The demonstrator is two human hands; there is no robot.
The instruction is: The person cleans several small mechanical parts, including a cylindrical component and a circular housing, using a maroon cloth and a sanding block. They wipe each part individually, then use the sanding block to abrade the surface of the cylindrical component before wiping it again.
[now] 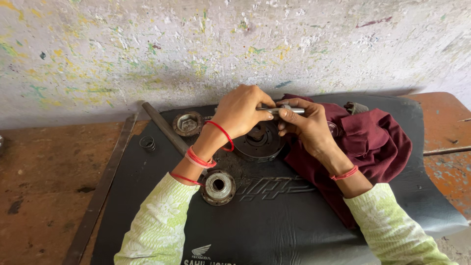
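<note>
My left hand (pixel 243 110) and my right hand (pixel 305 125) meet over a dark round metal drum part (pixel 258 143) that lies on a black rubber mat (pixel 274 216). Both hands pinch a short silver metal rod (pixel 290 111) held level between the fingertips, just above the drum. Red bangles and threads circle both wrists. A smaller round metal hub (pixel 219 187) with a centre hole lies beside my left forearm.
A maroon cloth (pixel 373 142) is bunched on the mat at the right. A long dark metal bar (pixel 164 127), a hexagonal nut-like part (pixel 187 122) and a small coil spring (pixel 147 143) lie at the left. A paint-flecked wall stands behind; a rusty orange surface (pixel 444 127) is at the right.
</note>
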